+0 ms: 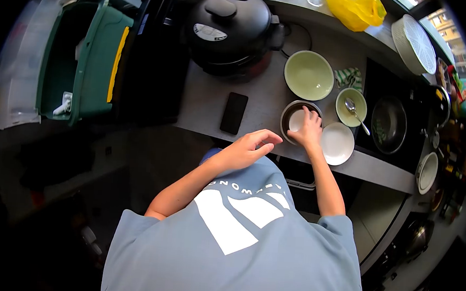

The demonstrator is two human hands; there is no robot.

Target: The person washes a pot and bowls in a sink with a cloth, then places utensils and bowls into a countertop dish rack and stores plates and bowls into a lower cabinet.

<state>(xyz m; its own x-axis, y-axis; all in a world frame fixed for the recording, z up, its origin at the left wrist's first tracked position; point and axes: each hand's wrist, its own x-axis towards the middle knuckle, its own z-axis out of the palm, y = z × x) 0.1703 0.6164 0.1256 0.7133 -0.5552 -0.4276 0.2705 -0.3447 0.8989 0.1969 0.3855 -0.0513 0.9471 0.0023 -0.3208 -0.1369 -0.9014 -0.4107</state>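
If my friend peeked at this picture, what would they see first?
Probably the big black cooker at the top, a little left of the middle, or the bright yellow bag at the upper right. The green bin on the left stands out too. Near the middle, the right hand catches the eye, over a round bowl.

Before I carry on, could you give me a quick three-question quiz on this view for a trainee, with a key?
1. Which hand reaches into the dark-lined bowl?
2. True or false: the spoon rests in the smaller green bowl, its handle over the rim.
3. What sits on the dark hob? A) yellow bag B) pan C) phone

Key:
1. The right hand.
2. True.
3. B.
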